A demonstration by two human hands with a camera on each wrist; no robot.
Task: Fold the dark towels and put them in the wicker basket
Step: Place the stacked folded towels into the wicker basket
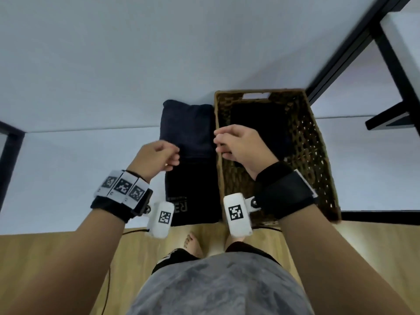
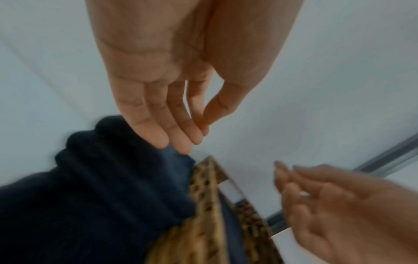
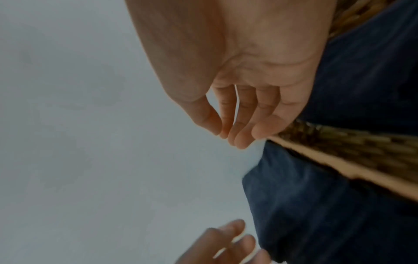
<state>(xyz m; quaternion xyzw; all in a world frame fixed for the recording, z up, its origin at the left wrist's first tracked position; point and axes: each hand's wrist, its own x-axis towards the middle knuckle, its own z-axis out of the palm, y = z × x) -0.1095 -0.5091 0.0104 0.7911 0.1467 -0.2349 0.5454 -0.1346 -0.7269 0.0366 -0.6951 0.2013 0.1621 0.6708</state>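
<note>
A folded dark towel [image 1: 188, 130] lies on the white surface [image 1: 91, 76], its right edge touching the left wall of the wicker basket [image 1: 318, 142]. Another dark towel [image 1: 259, 123] lies inside the basket. The left hand [image 1: 156, 159] hovers over the outer towel's left edge, grip loosely curled and holding nothing. The right hand [image 1: 241, 146] hangs above the basket's left rim, fingers relaxed, grip empty too. Below, wooden floor [image 1: 56, 251] and bare feet show.
</note>
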